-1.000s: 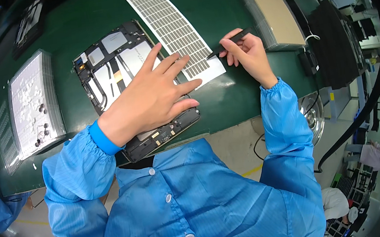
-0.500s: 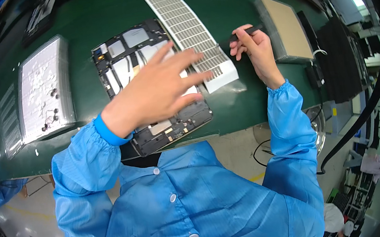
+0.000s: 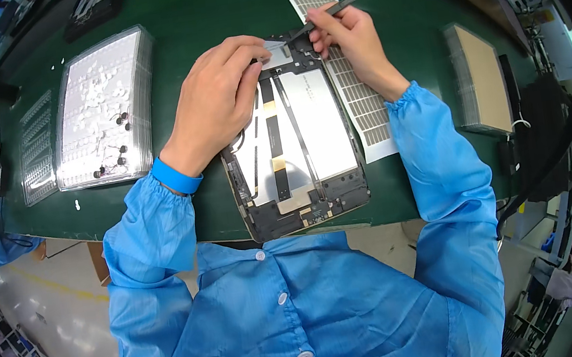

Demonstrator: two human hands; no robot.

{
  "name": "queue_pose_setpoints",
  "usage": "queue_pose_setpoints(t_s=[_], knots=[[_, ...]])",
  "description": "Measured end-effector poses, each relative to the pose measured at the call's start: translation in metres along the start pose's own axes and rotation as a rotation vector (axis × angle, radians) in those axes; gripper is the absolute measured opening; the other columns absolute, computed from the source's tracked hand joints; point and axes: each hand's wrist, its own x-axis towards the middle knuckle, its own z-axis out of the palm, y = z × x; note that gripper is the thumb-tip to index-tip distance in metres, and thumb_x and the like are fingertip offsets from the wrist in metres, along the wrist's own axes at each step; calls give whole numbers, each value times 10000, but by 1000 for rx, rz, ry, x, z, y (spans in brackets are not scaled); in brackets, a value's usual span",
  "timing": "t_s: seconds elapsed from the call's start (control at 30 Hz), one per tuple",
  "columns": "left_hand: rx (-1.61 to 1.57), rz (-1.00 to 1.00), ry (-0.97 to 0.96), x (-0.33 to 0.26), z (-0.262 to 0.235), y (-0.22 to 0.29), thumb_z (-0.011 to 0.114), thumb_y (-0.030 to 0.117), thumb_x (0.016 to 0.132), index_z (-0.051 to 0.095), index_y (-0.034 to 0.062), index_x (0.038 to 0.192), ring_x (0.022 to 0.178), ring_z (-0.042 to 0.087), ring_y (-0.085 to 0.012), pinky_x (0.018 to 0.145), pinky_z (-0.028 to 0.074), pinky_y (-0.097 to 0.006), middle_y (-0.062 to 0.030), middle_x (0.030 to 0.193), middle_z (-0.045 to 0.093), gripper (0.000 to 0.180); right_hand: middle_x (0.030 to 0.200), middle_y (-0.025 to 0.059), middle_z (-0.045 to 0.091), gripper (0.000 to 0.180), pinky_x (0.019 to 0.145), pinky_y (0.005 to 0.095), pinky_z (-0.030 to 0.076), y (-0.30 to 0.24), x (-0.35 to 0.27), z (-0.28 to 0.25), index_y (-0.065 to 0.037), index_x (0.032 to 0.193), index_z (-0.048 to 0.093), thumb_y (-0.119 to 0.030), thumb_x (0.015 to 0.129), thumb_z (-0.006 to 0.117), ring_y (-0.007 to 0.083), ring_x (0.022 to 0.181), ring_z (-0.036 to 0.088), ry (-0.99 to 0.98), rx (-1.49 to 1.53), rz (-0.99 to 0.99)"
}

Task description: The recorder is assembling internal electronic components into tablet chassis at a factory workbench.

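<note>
The left hand is lying across the upper left part of an opened tablet, its fingers curled down and its fingertips pressing on a small pale piece at the top edge of the device; it is gripping nothing, only bearing down. The right hand is closed around dark tweezers, pinching them between thumb and fingers, with the tip pointing down-left to the same top edge, just beside the left fingertips. Whether the tip is touching the pale piece cannot be told.

The tablet is lying face down with its back off, on the green counter, close to the near edge and directly in front of the person. Its large pale panels and a thin strip running lengthwise are showing inside the dark frame.

Just to the right of the tablet, partly under the right wrist, a long white sheet of small stickers is stretching away from the person. Farther right, a stack of tan pads is sitting well apart. To the left of the left forearm, a clear plastic tray is holding a few small dark parts. Both blue sleeves are coming up from the lower edge.
</note>
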Motion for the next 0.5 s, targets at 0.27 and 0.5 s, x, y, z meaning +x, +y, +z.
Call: queue_pose_setpoints(t_s=[0.27,0.5], knots=[[96,33,-99,6,-1,8,591,107,948,716,101,1130,1138,611,-306,965,491,-406,-77,1271,643,221,790,55,679,282,557,212,511,6,4,-5,-5,1003,672,-282,960,708,87,647,637,-35,-15,-49],[223,136,-166,7,1,9,565,136,964,692,108,1199,1296,529,-311,1110,398,-456,-77,1344,616,268,815,77,693,260,563,207,501,7,0,1,11,1027,659,-239,966,701,101,658,654,42,-38,-201]])
